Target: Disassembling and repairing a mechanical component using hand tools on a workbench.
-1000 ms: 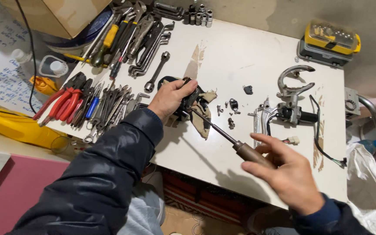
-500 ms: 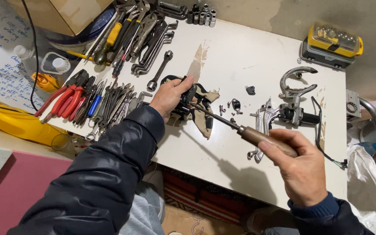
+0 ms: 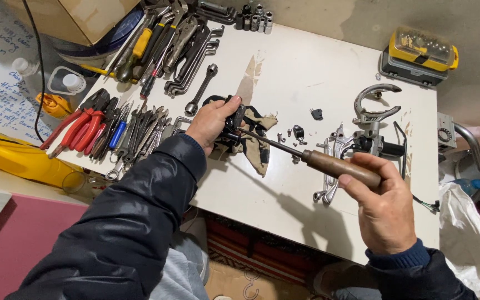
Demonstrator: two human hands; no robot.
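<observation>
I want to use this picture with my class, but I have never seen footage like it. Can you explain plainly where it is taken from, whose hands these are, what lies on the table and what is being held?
The camera sits on a person's head and looks down, so both hands are that person's own. The left hand presses a small black part onto a tan rag on the white table. The right hand grips a wooden-handled screwdriver, its tip against that part. To the left lie rows of pliers and wrenches. To the right lie metal levers and brackets, and a yellow bit case sits at the far corner.
</observation>
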